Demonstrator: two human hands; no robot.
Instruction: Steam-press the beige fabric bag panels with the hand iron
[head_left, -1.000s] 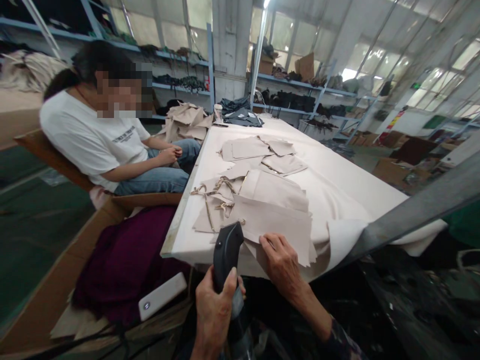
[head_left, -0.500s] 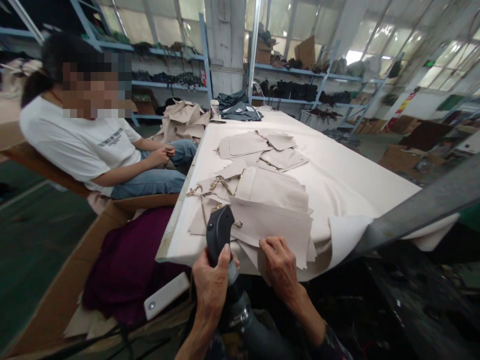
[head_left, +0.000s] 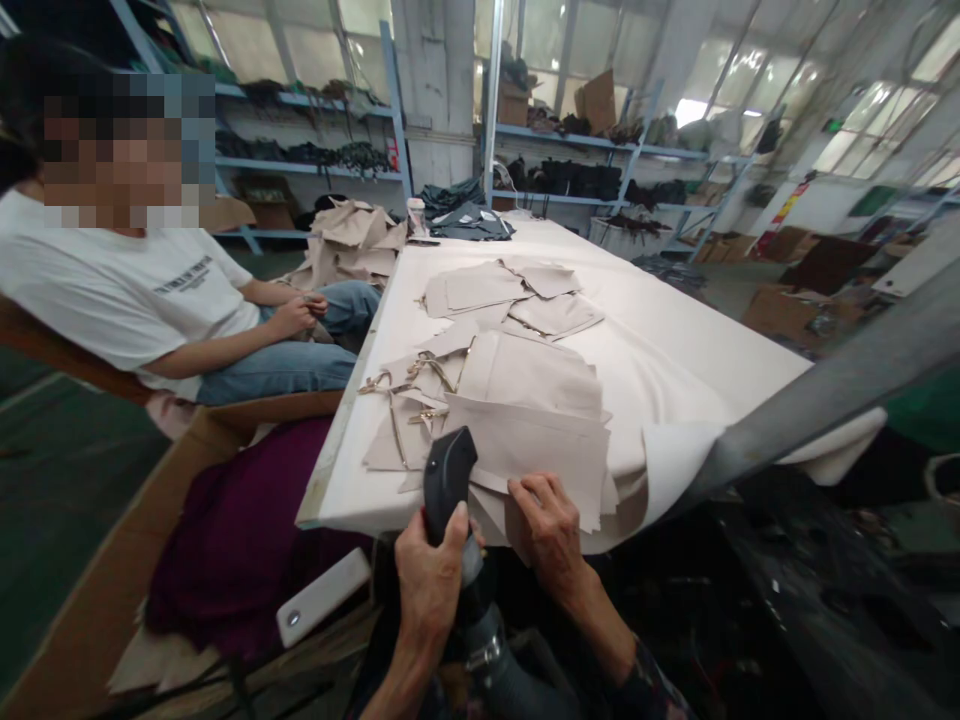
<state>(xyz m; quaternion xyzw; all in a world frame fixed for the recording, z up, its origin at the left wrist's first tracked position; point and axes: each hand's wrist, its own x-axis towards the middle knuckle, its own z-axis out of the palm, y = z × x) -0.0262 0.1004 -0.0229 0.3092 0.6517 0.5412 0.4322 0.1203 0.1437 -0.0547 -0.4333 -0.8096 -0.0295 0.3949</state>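
Observation:
My left hand [head_left: 431, 570] is wrapped round a black nozzle [head_left: 448, 468], its thumb along the near side. The nozzle is fixed on a grey hose [head_left: 487, 650] that runs down toward my body. Its head overlaps the left edge of a beige fabric piece [head_left: 532, 445]; whether they touch, I cannot tell. My right hand [head_left: 551, 525] has its fingers curled over the near edge of that beige fabric, closed on it. More beige pieces [head_left: 525, 365] lie stacked behind it, with gold-coloured zips [head_left: 439, 368] sticking out at the left.
A white-covered table [head_left: 645, 300] carries another beige pile [head_left: 472, 290] and dark cloth [head_left: 469, 222]. At left sits a person [head_left: 150, 300] beside a cardboard box [head_left: 90, 590] with purple cloth [head_left: 240, 520] and a white phone-like object [head_left: 322, 597]. A grey metal bar [head_left: 825, 410] slants across the right.
My view has turned a little, so the scene sits further left. My left hand has brought the nozzle rightward, over the fabric's left edge. My right hand keeps its hold.

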